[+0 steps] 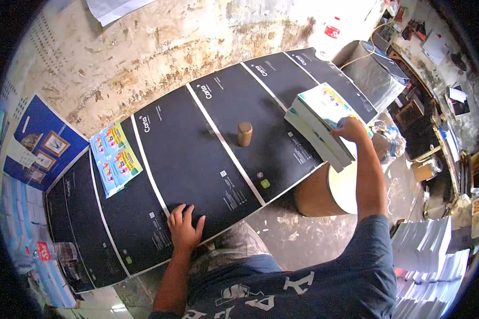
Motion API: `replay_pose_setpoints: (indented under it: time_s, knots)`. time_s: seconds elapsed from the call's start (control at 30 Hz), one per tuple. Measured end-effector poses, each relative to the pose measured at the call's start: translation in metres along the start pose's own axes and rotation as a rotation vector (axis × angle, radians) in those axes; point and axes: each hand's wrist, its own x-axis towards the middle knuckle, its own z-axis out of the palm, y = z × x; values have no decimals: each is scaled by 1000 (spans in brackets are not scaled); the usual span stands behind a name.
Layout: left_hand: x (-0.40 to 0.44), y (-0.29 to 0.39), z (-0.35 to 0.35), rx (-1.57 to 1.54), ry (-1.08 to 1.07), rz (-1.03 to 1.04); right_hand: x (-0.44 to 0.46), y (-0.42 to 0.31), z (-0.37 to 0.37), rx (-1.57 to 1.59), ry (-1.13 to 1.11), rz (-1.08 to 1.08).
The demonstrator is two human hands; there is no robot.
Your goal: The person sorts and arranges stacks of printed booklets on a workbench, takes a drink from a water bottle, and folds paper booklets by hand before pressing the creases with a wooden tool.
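Observation:
My left hand [184, 229] lies at the near edge of the black-covered table [181, 143], fingers spread and holding nothing. At the right end, my right hand [352, 130] is closed at the near corner of the top printed sheet [324, 101] on a thick stack of paper [316, 135]. Its fingertips are partly hidden. Between the hands, a short brown wooden block [244, 134] stands upright. Several colourful printed sheets [114, 159] lie flat toward the left end of the table.
A blue board with pictures [50, 143] stands at the table's left end, near a plastic bottle [58, 251]. Below the right edge is a large brown drum [324, 191]. Paper stacks [420, 244] stand at the lower right. A stained wall [143, 58] runs behind.

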Motion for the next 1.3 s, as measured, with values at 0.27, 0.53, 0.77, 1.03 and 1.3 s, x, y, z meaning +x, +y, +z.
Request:
replay_pose_setpoints:
  time_s: [0.27, 0.53, 0.77, 1.03, 1.3]
  knots:
    - [-1, -2, 0, -14, 36, -5, -13, -43, 23, -208, 114, 47]
    - [-1, -13, -12, -168, 106, 54, -33, -14, -15, -219, 212, 5]
    - [-3, 18, -107, -699, 69, -38, -201, -138, -163, -32, 247, -248]
    - [-44, -74, -160, -822, -39, -232, -197, -383, -93, 20, -62, -1277]
    - [-82, -94, -121, -1016, 127, -488, -153, -343, -13, 742, -293, -810]
